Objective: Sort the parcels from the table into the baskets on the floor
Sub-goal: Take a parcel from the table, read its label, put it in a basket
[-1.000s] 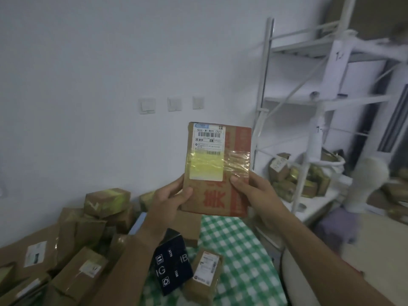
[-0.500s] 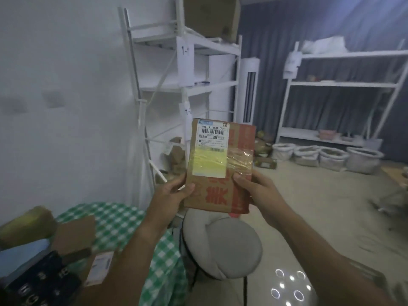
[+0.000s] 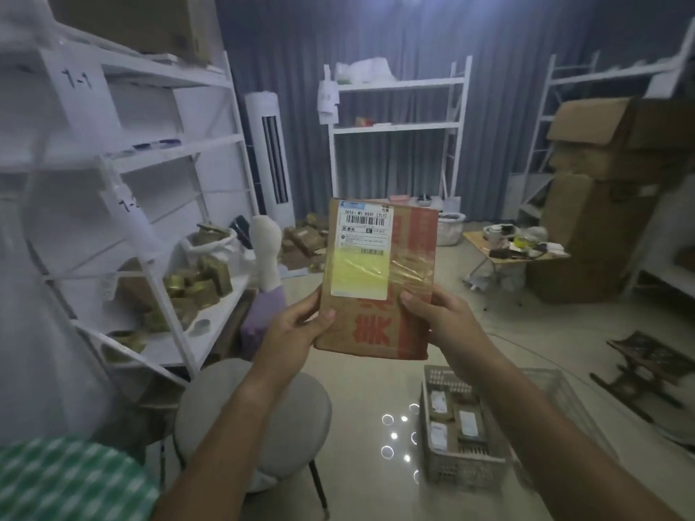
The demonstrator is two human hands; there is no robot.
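Note:
A flat brown cardboard parcel (image 3: 380, 280) with a white shipping label, yellow tape and red print is held upright in front of me. My left hand (image 3: 297, 329) grips its lower left edge, thumb on the front. My right hand (image 3: 440, 314) grips its lower right edge. Below on the floor stands a grey slatted basket (image 3: 459, 464) holding several small labelled parcels. A second, clear basket (image 3: 564, 392) sits beside it to the right, partly hidden by my right arm. A corner of the table with its green checked cloth (image 3: 64, 483) shows at the bottom left.
A round grey stool (image 3: 255, 415) stands just below my left arm. A white shelf rack (image 3: 158, 227) with taped parcels is at the left. More racks, stacked cardboard boxes (image 3: 609, 197), a low folding table (image 3: 515, 250) and a small wooden stool (image 3: 650, 366) lie further off.
My view has swung right, away from the parcel table and wall toward the room and floor baskets. Both hands still hold the same parcel upright.

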